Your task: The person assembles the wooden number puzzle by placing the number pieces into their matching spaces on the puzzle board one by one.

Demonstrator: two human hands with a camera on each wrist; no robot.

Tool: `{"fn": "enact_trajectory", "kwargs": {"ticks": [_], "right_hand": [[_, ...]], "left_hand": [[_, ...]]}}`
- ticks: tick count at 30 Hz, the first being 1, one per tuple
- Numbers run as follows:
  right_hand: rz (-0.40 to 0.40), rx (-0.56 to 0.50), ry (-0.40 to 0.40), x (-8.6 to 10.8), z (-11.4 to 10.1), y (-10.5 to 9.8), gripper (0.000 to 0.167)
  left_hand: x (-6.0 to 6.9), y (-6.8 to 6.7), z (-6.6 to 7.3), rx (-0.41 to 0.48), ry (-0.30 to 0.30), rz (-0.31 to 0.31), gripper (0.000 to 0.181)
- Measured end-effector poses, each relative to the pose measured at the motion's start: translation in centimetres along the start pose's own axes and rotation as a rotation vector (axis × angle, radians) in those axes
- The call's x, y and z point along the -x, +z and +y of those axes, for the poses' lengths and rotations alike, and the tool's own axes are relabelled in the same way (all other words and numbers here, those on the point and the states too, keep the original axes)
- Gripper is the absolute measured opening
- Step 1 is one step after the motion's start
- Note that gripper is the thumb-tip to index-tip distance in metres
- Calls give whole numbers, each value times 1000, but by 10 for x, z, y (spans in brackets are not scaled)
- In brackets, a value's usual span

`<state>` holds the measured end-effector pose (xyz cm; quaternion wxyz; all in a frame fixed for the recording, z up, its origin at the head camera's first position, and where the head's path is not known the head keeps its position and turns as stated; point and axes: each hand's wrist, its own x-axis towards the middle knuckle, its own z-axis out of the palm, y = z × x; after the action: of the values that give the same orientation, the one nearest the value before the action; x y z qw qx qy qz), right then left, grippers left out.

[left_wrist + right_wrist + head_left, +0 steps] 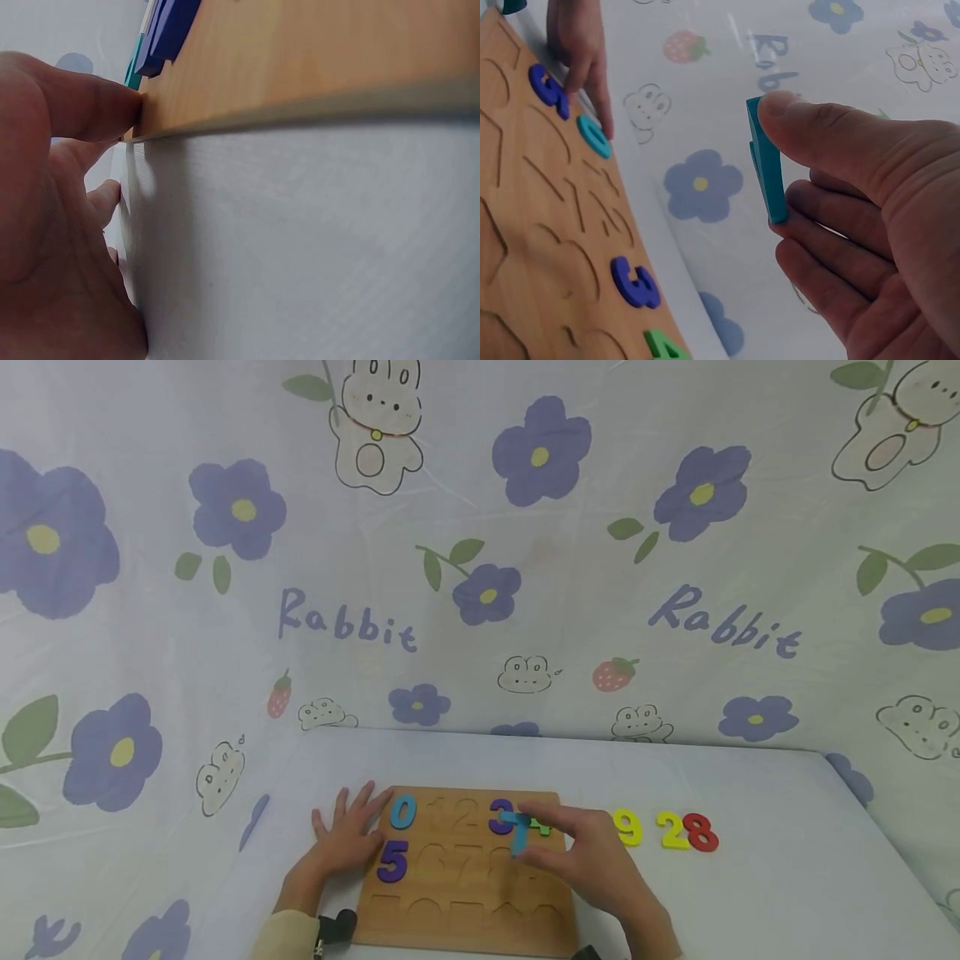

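A blue number 7 piece (519, 835) is pinched between the thumb and fingers of my right hand (600, 852), raised over the right part of a wooden puzzle board (450, 935). The right wrist view shows the piece (769, 169) edge-on. My left hand (347, 835) lies at the board's upper left edge with fingers spread. In the left wrist view its thumb (94, 109) touches the board's side. Set on the board are a blue 0 (402, 812), a purple 3 (497, 817), a purple 5 (392, 862) and a green 4 (541, 827), partly hidden behind the right hand.
Right of the board, on the white table (787, 877), lie a yellow 9 (628, 827), a yellow 2 (672, 832) and a red 8 (702, 832), the last two touching. The board has several carved number and shape outlines. A patterned cloth (585, 552) hangs behind the table.
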<state>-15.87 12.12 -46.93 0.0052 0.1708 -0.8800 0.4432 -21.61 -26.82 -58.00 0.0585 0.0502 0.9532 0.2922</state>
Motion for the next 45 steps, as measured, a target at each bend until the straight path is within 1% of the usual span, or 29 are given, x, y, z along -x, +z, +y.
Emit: {"fn": "enact_trajectory", "kwargs": {"ticks": [6,11,15,18,22,27,31,35,39,43,45], "right_hand": [[-47,-42,-15,-6,2,15,50],[-59,-38,-24,-9,5,28,49],[-67,-34,-45,-12,8,39,50],[-88,-34,-42,-15,10,45,52],[-125,-41,-25,-18,11,52,55],[-139,-41,-19,-20,14,64,56],[-129,-8,-15,-22,19,73,56],[-132,43,-9,-23,21,79,56],[-139,69,13,-24,22,85,54],[-147,70,18,-23,25,91,54],[-153,73,25,-23,27,94,54]], "left_hand": [[-1,0,-1,1,12,9,70],[-3,1,-2,-3,7,8,70],[-1,-3,2,-21,-2,-11,70],[0,-4,3,-24,3,-12,70],[0,-1,1,-14,17,10,71],[1,-5,6,-30,-8,-15,71],[2,-8,9,-50,-22,-32,70],[2,-9,10,-53,-22,-34,71],[4,-8,9,-36,-11,-25,71],[3,-5,5,-8,17,2,70],[1,-2,1,-2,30,16,70]]}}
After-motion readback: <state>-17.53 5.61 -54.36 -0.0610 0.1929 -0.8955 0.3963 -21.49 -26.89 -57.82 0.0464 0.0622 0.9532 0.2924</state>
